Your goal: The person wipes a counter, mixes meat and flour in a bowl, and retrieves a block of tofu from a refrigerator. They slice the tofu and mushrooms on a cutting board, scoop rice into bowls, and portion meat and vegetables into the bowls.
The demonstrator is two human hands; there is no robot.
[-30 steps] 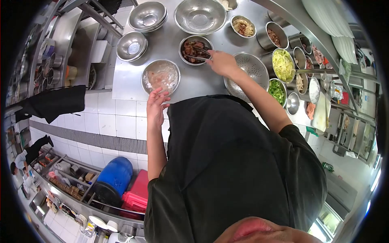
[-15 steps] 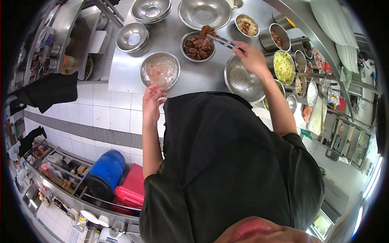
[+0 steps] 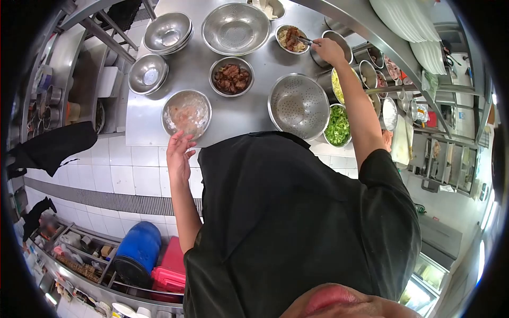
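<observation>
My right hand [image 3: 328, 51] holds metal tongs [image 3: 306, 41], whose tips are at a piece of brown meat [image 3: 291, 38] over a small bowl of noodles [image 3: 283, 45]. My left hand [image 3: 180, 155] is at the near rim of a metal bowl with whitish, cloudy contents [image 3: 186, 114], its fingers apart and nothing in them. Between the two, farther back, sits a bowl of dark brown meat pieces [image 3: 231, 79]. An empty perforated colander [image 3: 298, 105] stands below my right forearm's side of the table, left of a container of chopped greens [image 3: 338, 126].
Stacked metal bowls [image 3: 167, 33] and a large metal basin [image 3: 236, 29] stand at the back. Metal containers of ingredients line the right side under a shelf post. White plates [image 3: 405, 18] are stacked at upper right. A blue barrel [image 3: 139, 246] stands behind at lower left.
My right hand has moved the tongs with meat away from the meat bowl, rightward to the noodle bowl. My left hand remains by the cloudy bowl. The view has shifted, showing more of the greens.
</observation>
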